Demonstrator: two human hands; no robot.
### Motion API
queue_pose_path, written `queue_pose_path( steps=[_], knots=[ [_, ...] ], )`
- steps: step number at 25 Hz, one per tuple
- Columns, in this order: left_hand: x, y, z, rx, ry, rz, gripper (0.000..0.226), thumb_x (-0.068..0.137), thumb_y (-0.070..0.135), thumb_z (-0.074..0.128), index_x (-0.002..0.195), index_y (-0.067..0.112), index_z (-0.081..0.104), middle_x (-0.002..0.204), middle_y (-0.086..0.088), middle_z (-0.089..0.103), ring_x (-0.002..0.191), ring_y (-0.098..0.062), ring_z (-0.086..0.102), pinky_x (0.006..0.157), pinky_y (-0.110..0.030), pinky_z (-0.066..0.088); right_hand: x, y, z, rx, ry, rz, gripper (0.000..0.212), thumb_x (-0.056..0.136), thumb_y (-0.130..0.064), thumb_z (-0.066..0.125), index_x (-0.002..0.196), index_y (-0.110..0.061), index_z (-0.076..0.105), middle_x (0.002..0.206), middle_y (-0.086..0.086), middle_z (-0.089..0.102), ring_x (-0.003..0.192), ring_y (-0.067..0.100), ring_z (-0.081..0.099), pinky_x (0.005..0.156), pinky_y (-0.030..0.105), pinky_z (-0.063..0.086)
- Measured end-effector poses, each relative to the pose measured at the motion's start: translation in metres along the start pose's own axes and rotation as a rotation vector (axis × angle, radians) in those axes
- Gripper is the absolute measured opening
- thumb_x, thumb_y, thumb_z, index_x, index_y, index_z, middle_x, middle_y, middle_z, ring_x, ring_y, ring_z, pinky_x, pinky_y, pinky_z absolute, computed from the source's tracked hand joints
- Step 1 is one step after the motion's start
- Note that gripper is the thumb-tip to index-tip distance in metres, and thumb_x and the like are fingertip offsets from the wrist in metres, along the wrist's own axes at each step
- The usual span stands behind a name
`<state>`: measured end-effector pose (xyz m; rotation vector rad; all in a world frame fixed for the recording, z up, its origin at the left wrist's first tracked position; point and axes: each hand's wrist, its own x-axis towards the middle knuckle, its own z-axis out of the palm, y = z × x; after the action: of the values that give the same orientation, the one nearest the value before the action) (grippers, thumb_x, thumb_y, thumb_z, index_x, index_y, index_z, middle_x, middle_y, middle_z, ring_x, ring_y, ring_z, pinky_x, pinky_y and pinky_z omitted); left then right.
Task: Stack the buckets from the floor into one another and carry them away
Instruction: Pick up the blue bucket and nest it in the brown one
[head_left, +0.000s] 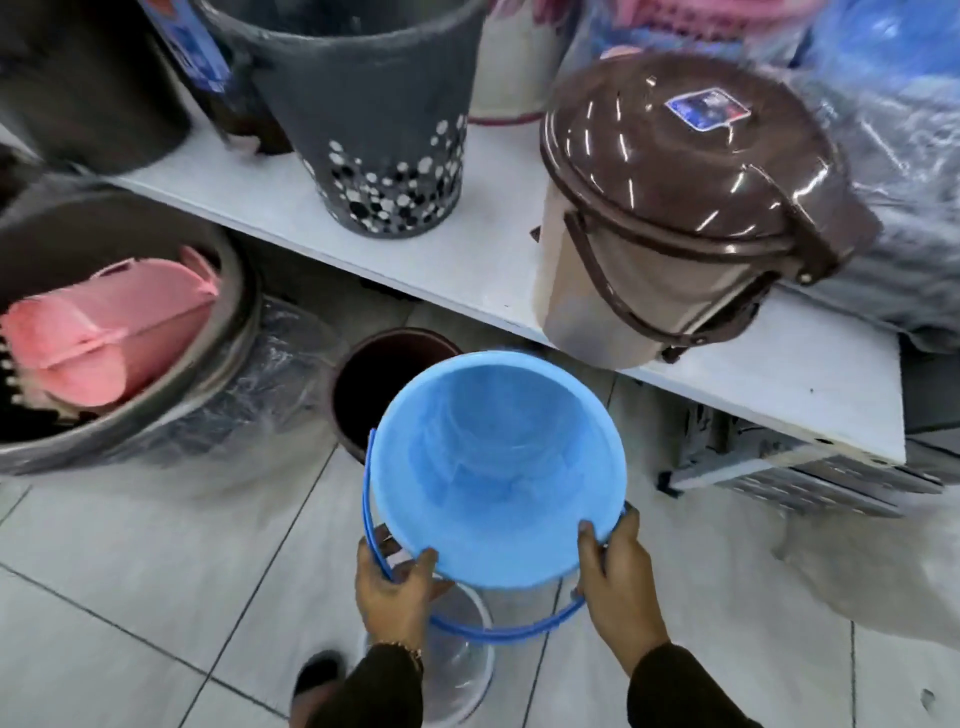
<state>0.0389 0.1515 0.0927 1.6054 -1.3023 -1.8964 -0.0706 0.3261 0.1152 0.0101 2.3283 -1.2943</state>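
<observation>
I hold a light blue bucket (496, 462) above the tiled floor, its mouth tipped toward me and its blue wire handle hanging below the rim. My left hand (397, 582) grips the near left rim and handle. My right hand (618, 577) clasps the near right rim. Directly beneath it a clear plastic bucket (460, 660) stands on the floor, mostly hidden by the blue one. A dark maroon bucket (374, 389) stands on the floor behind, partly under the shelf.
A white shelf (467, 260) carries a grey dotted bin (374, 130) and a beige bucket with a brown lid (691, 197). A large grey tub (156, 405) holding pink baskets sits left on the floor. A folded step ladder (779, 473) lies under the shelf at right.
</observation>
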Motion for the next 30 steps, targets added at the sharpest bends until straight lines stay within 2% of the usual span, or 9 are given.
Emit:
queue_pose_path(
  steps=[3,7,12,15,18,21,25,27,30],
  knots=[
    [0.043,0.043,-0.024,-0.06,0.04,0.054,0.045,0.081,-0.013,0.064,0.095,0.029,0.056,0.1,-0.005,0.065,0.081,-0.034,0.067,0.065,-0.055,0.06,0.025,-0.045,0.053,-0.023,-0.043,-0.061,0.021,0.101,-0.026,0.046,0.12,-0.026,0.037,0.093,-0.005,0.064,0.072,0.012,0.063,0.059,0.017,0.05],
    [0.105,0.084,-0.047,-0.08,0.016,0.071,0.047,0.084,-0.013,0.06,0.12,0.015,0.049,0.1,0.0,0.061,0.08,-0.028,0.065,0.054,-0.039,0.062,0.06,-0.086,0.117,0.001,-0.014,-0.053,0.024,0.1,-0.023,0.048,0.122,-0.024,0.039,0.091,-0.003,0.064,0.07,0.014,0.063,0.059,0.021,0.049],
    [0.196,0.098,-0.068,0.066,-0.099,-0.034,0.045,0.082,-0.011,0.062,0.121,0.009,0.049,0.112,-0.013,0.056,0.081,-0.029,0.066,0.057,-0.044,0.062,0.094,-0.089,0.183,0.082,0.053,0.125,0.021,0.098,-0.02,0.056,0.116,-0.012,0.051,0.079,0.006,0.062,0.051,0.017,0.058,0.043,0.022,0.052],
    [0.239,0.091,-0.069,0.173,-0.156,-0.1,0.044,0.08,-0.008,0.067,0.116,0.011,0.051,0.103,-0.009,0.058,0.075,-0.023,0.067,0.059,-0.043,0.062,0.11,-0.072,0.214,0.166,0.101,0.272,0.021,0.094,-0.021,0.064,0.108,-0.008,0.055,0.077,0.012,0.065,0.049,0.018,0.062,0.045,0.031,0.059],
    [0.274,0.075,-0.065,0.348,-0.156,-0.142,0.046,0.077,-0.003,0.072,0.117,0.005,0.052,0.102,-0.01,0.065,0.066,-0.022,0.069,0.07,-0.04,0.06,0.131,-0.048,0.24,0.25,0.161,0.444,0.012,0.089,-0.007,0.068,0.097,-0.003,0.059,0.07,0.016,0.066,0.051,0.023,0.065,0.049,0.035,0.059],
    [0.291,0.057,-0.064,0.661,-0.157,-0.074,0.05,0.074,0.006,0.074,0.12,0.006,0.054,0.115,-0.014,0.067,0.101,-0.034,0.065,0.085,-0.035,0.053,0.145,-0.018,0.253,0.227,0.105,0.561,0.018,0.084,0.01,0.063,0.102,0.006,0.06,0.084,0.023,0.065,0.064,0.027,0.064,0.056,0.035,0.057],
    [0.276,0.045,-0.076,0.681,-0.189,-0.044,0.064,0.074,0.019,0.079,0.129,0.008,0.049,0.131,-0.014,0.06,0.115,-0.035,0.06,0.098,-0.038,0.05,0.133,0.013,0.251,0.172,-0.025,0.552,0.032,0.085,-0.013,0.066,0.115,-0.006,0.059,0.109,0.014,0.061,0.095,0.028,0.062,0.087,0.041,0.057],
    [0.262,0.038,-0.089,0.692,-0.237,-0.09,0.094,0.069,0.038,0.083,0.144,0.006,0.036,0.149,-0.011,0.044,0.134,-0.03,0.047,0.107,-0.035,0.041,0.118,0.026,0.24,0.105,-0.025,0.535,0.055,0.086,-0.024,0.066,0.137,-0.009,0.052,0.126,0.012,0.061,0.112,0.029,0.061,0.104,0.047,0.049],
    [0.233,0.018,-0.111,0.761,-0.323,-0.234,0.119,0.061,0.058,0.082,0.153,0.011,0.021,0.158,-0.007,0.03,0.143,-0.026,0.034,0.114,-0.036,0.033,0.084,0.049,0.217,-0.038,-0.027,0.552,0.054,0.091,-0.023,0.062,0.141,-0.007,0.048,0.142,0.015,0.055,0.126,0.034,0.055,0.112,0.042,0.04]
  ],
)
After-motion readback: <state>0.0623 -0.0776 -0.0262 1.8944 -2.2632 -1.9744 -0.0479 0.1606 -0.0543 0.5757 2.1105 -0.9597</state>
